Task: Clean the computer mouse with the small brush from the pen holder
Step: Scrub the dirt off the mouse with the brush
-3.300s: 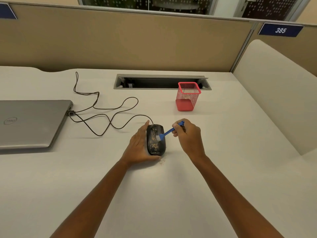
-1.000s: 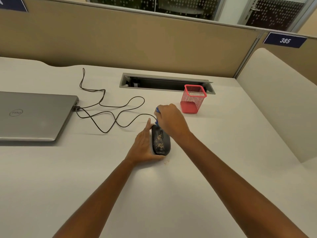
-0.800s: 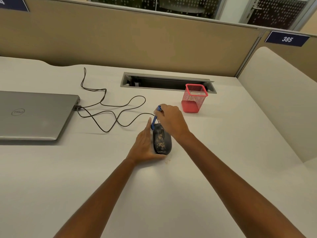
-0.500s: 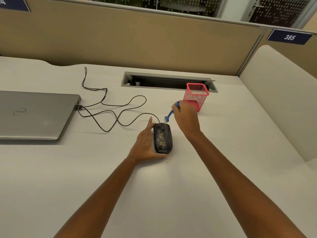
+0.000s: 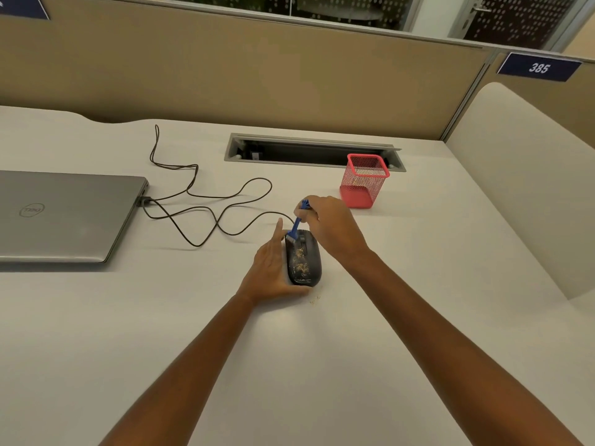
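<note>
Two hands on job: my right hand (image 5: 331,226) pinches small brush (image 5: 297,222), bristles at far end of computer mouse (image 5: 302,259); long axis runs toward me. Left hand (image 5: 270,272), fingers flat and open, steadies its left flank.

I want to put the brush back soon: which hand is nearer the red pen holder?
Right. The right hand holds the brush just left of and in front of the pen holder; the left hand steadies the mouse, farther away.

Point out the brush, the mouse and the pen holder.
brush (image 5: 297,224), head view, on its blue handle.
mouse (image 5: 304,262), head view, on its speckled back.
pen holder (image 5: 363,181), head view, on its red mesh wall.
</note>
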